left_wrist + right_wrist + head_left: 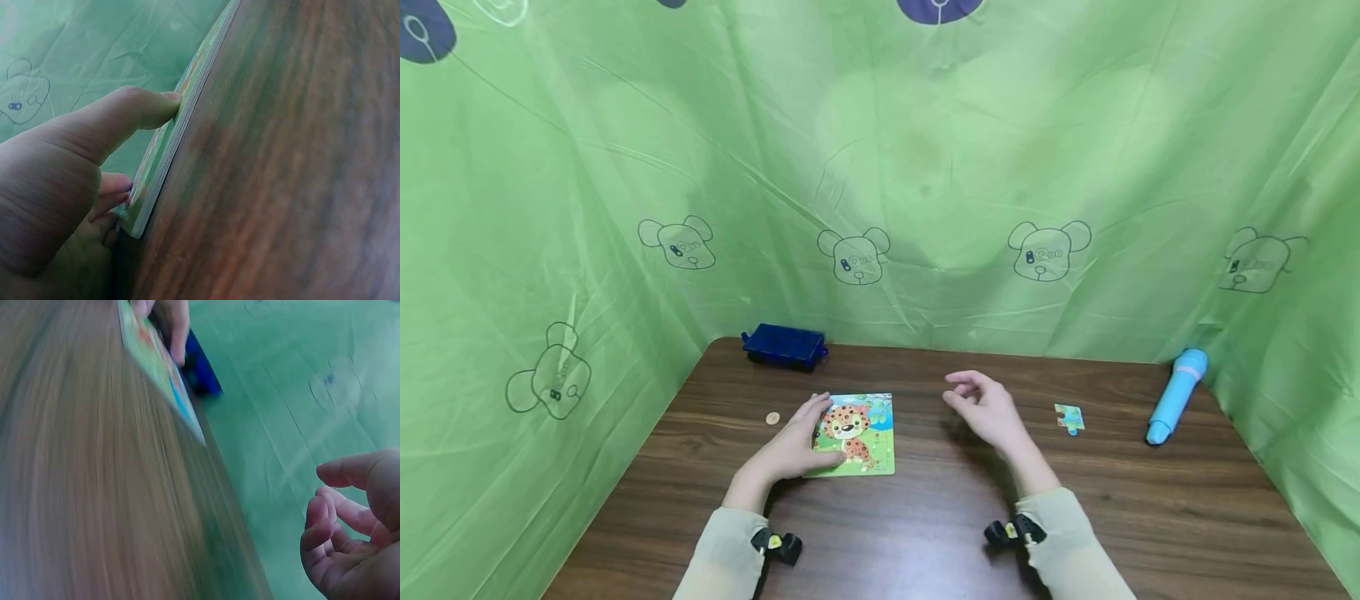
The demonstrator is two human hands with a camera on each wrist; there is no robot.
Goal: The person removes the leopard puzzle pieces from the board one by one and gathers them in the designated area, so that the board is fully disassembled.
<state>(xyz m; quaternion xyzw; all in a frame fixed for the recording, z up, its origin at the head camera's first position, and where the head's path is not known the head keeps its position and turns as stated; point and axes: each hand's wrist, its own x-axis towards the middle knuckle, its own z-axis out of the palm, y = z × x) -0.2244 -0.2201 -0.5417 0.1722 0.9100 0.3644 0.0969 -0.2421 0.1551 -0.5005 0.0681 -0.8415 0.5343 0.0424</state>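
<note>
A puzzle board (pixel 867 435) with a leopard picture lies flat on the brown table (pixel 925 525). My left hand (pixel 799 443) rests on the board's left side; the thumb (pixel 125 114) presses the face near the front edge (pixel 182 128) and the fingers lie across the far left corner. My right hand (pixel 983 406) hovers to the right of the board, fingers loosely curled, holding nothing. In the right wrist view the same hand (pixel 350 531) is empty and the board (pixel 159 362) lies beyond it. A loose puzzle piece (pixel 1069 417) lies further right, apart from both hands.
A dark blue box (pixel 785 345) sits at the table's back left edge. A light blue cylinder (pixel 1177 396) lies at the far right. A small round wooden disc (pixel 772 418) lies left of the board. Green sheeting with bear prints walls in the table.
</note>
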